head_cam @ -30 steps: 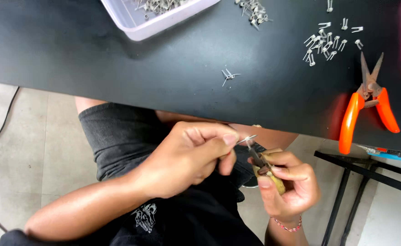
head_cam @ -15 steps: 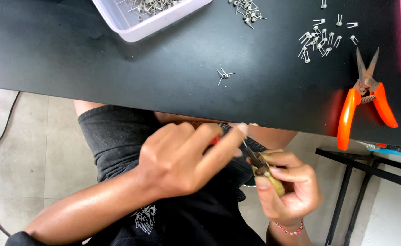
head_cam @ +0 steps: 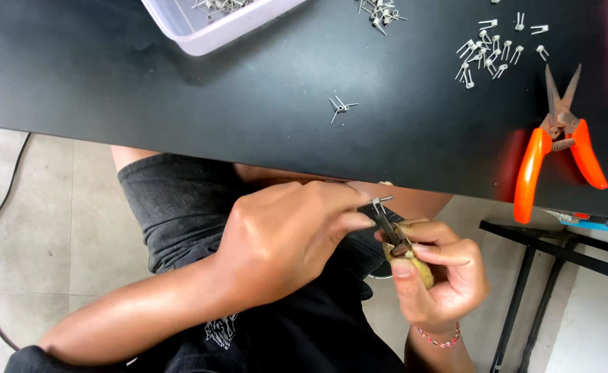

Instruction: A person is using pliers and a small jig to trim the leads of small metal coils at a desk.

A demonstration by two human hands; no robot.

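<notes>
A pale plastic tray (head_cam: 210, 31) at 11 o'clock on the black worktop (head_cam: 179, 90) holds small metal pins. Below the worktop edge, the right hand (head_cam: 442, 276) has its fingers clamped on a yellowish-handled small tool (head_cam: 404, 252), long axis pointing toward 11 o'clock. The left hand (head_cam: 286, 231) pinches a metal pin (head_cam: 380, 202) at the tool's tip. Orange-handled snips (head_cam: 559, 148) lie at 2 o'clock.

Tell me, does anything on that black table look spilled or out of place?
Mostly tidy. Small metal pins lie scattered loose near the orange-handled snips, and one stray pin cluster sits alone mid-table, apart from the white tray. Nothing looks damaged.
</notes>
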